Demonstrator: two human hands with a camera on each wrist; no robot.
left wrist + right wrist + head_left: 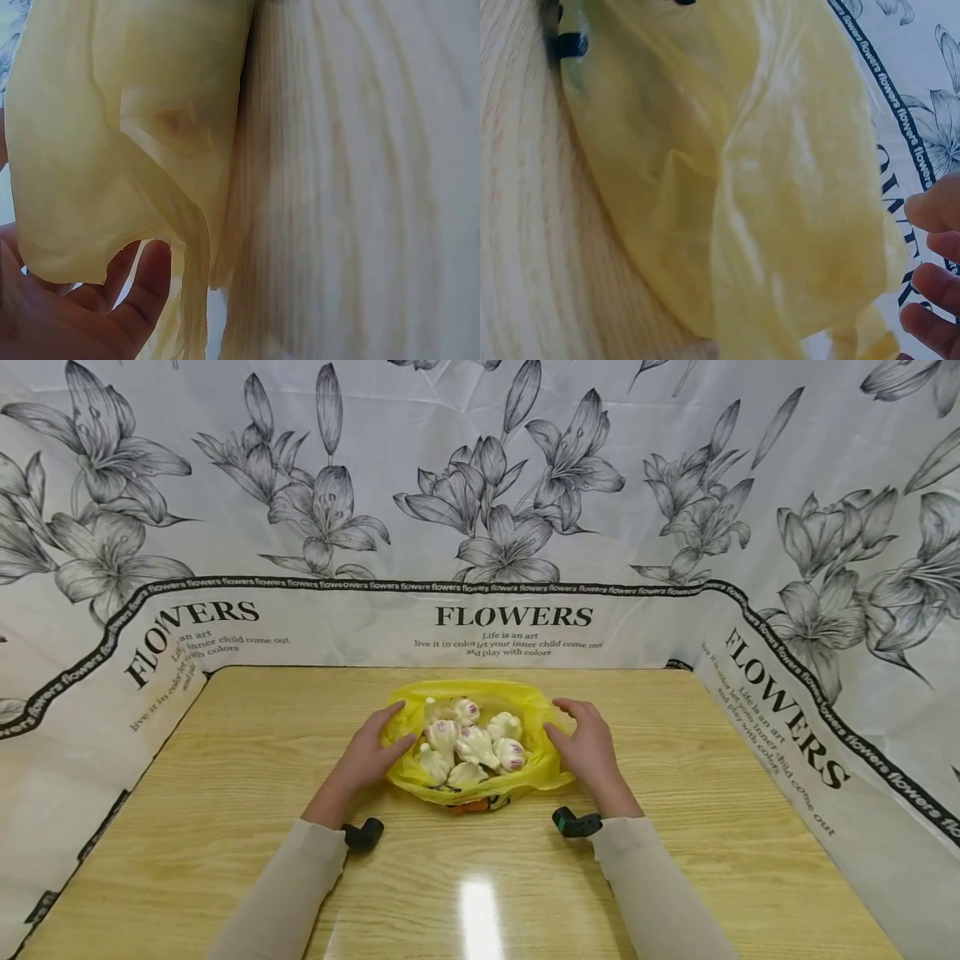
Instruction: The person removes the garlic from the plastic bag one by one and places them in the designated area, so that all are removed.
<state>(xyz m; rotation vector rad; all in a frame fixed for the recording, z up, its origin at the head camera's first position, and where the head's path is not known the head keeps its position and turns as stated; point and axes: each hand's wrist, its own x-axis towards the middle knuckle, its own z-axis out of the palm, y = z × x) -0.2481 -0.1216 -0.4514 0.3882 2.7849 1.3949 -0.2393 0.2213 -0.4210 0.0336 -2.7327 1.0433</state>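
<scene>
A yellow plastic bag [551, 693] sits on the table with its mouth spread open. Inside lie several white garlic bulbs [474, 745] with purple marks. At the bag's left side is my left hand [369, 752], its thumb and fingers spread at the rim; in the left wrist view the fingers [146, 281] are by the thin plastic. My right hand [588, 743] is at the opposite side, thumb and fingers apart. The right wrist view has the fingertips [930, 281] just off the yellow plastic [802, 187], with nothing held between them.
The bag rests on a light wood-grain table [247, 735]. A white curtain [510, 635] printed with flowers and lettering encloses the back and both sides. Black wrist devices [363, 835] stick out at both sleeves.
</scene>
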